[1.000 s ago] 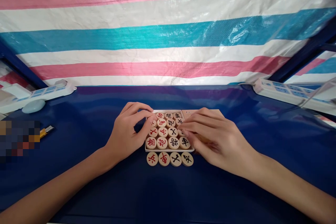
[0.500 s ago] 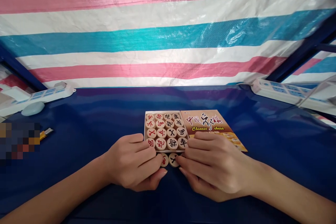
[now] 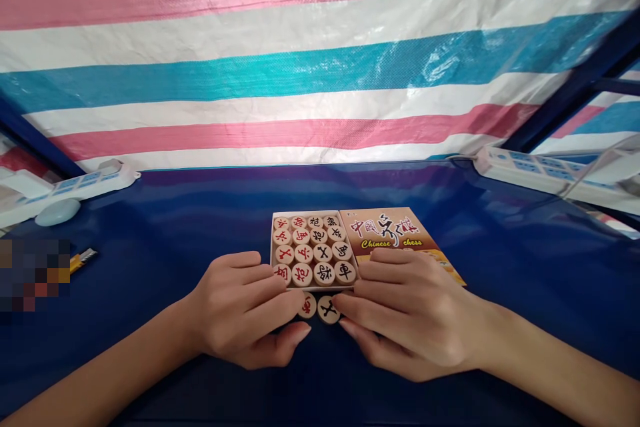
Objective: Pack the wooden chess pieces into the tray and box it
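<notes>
An open white box (image 3: 273, 240) holds rows of round wooden Chinese chess pieces with red and black characters, face up. In front of it on the table lie a red-marked piece (image 3: 308, 307) and a black-marked piece (image 3: 328, 309), side by side. My left hand (image 3: 250, 310), fingers curled, covers the box's front left corner, its index fingertip against the red-marked piece and the thumb a little below. My right hand (image 3: 410, 313) is curled over the front right corner, its index fingertip at the edge of the black-marked piece. Both palms are hidden.
The printed Chinese chess lid (image 3: 395, 227) lies right of the box, partly under my right hand. A power strip (image 3: 80, 187) and a pale mouse (image 3: 57, 211) are at the left, beyond a yellow cutter (image 3: 83, 259). Another power strip (image 3: 525, 170) stands at the right.
The view has shifted slightly, so most things sit a little farther left. My left thumb has drawn slightly away from the pieces. The pieces keep about the same places.
</notes>
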`<state>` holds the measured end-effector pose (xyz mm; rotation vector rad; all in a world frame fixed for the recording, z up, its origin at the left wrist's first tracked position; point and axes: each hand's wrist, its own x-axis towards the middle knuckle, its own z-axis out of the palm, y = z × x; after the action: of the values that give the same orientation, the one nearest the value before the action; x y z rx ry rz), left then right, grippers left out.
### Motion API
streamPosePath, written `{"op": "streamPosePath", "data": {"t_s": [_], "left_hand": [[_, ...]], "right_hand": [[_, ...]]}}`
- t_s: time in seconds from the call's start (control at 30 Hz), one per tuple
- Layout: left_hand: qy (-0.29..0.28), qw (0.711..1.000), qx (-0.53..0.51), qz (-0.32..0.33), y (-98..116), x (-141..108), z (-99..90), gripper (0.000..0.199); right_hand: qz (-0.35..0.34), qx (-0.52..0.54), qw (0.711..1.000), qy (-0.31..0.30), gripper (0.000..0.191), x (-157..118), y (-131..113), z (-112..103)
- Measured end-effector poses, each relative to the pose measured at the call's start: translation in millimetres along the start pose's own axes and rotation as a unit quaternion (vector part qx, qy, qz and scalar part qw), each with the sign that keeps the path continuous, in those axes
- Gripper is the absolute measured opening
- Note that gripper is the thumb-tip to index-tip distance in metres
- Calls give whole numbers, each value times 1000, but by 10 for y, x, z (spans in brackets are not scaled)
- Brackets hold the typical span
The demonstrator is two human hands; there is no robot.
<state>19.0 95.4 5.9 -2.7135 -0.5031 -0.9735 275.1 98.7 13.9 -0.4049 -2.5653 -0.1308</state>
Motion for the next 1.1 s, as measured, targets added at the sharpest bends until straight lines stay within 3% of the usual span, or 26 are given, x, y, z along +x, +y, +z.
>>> {"op": "streamPosePath", "data": {"t_s": [0.37,0.7,0.87,0.97,1.1], "left_hand": [[-23,995,92,43,57,-38,18,40],[-2,997,82,15,4,-64,1,35],[-8,996,73,-50,99,-192,-103,17],[-18,988,80,-131,141,-320,-208,7],[-66,972,57,-216,158,-457,-262,26]], "right_hand": [[-20,-91,996,9,8,3,-92,-33],[4,-123,992,21,5,-148,0,52],[18,-142,989,25,10,-468,-107,-10],[92,-99,991,25,16,-618,-164,-85],[164,-4,986,29,22,-634,-165,-116]]}}
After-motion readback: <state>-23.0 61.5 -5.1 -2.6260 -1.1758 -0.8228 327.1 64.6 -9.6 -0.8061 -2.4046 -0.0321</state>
